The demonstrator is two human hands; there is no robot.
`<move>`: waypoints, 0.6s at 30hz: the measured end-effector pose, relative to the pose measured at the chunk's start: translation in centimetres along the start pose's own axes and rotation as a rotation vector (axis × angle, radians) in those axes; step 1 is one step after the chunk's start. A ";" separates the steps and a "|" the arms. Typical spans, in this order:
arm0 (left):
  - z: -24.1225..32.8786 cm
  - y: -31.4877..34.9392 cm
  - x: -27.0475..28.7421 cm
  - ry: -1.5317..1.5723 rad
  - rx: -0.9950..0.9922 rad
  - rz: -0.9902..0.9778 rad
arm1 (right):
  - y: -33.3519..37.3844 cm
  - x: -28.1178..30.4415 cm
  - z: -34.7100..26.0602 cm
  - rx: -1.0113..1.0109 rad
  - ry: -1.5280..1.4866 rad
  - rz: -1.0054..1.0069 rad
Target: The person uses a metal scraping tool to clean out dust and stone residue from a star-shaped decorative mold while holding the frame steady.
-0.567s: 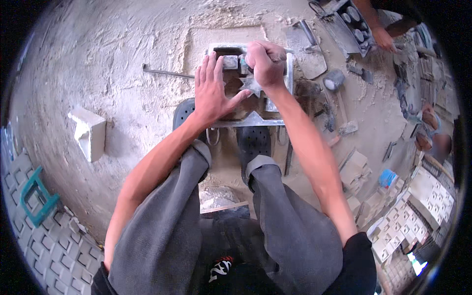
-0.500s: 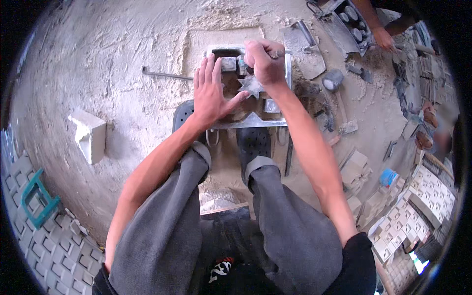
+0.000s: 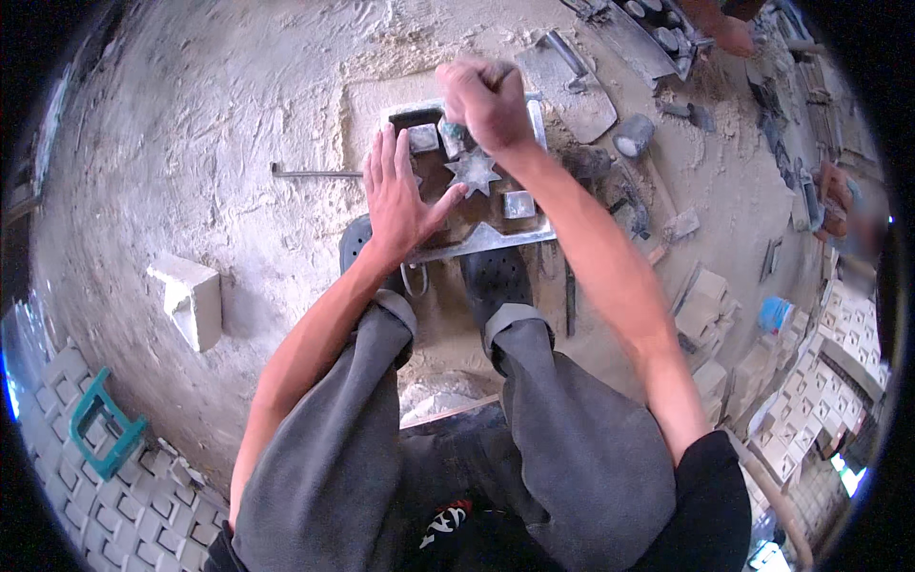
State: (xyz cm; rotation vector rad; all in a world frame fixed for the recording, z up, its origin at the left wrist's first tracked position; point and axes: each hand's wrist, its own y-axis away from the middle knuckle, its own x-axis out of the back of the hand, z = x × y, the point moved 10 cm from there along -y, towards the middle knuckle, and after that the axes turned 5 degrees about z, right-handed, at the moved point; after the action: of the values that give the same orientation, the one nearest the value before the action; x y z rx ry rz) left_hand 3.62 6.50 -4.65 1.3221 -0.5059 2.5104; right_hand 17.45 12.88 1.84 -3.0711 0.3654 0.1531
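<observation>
A metal frame mould sits on the sandy ground between my feet. In it are a star-shaped metal piece, a square block at the far left and another square block at the near right. My left hand lies over the mould's left side, fingers stretched out, thumb toward the star. Above its far side my right hand is closed in a fist. What the fist holds is mostly hidden; a short piece with a teal band shows just below it.
A thin metal rod lies left of the mould, with a broken pale block nearer me. To the right are a flat trowel, a mallet and patterned tiles. Another person's hand works at the far right.
My right fist has moved up and left, away from the block at the near right. My left hand stays on the mould's left side. The whole view has turned slightly.
</observation>
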 end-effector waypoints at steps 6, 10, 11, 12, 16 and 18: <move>-0.2 -0.3 0.5 -0.006 0.007 0.000 | -1.0 -1.6 -7.6 0.206 -0.015 -0.155; 1.3 -0.6 -0.3 0.042 -0.021 0.009 | 0.5 0.0 1.5 0.238 0.223 -0.230; 0.6 -0.4 -0.2 0.027 -0.013 0.009 | 0.4 -0.7 2.0 0.205 0.235 -0.221; 0.2 -0.5 0.0 0.016 -0.008 0.011 | 0.4 -1.3 1.8 0.175 0.251 -0.210; -0.2 -0.3 0.5 0.004 -0.005 0.019 | -0.6 -1.6 -3.2 0.132 0.059 -0.124; -0.2 -0.4 0.6 0.007 -0.008 0.021 | -0.5 -0.7 -5.1 0.073 -0.032 -0.118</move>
State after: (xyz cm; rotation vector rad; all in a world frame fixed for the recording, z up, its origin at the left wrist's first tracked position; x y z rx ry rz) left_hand 3.26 6.95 -4.24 1.3117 -0.5305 2.5267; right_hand 17.36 13.21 6.95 -3.0033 0.1825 0.1799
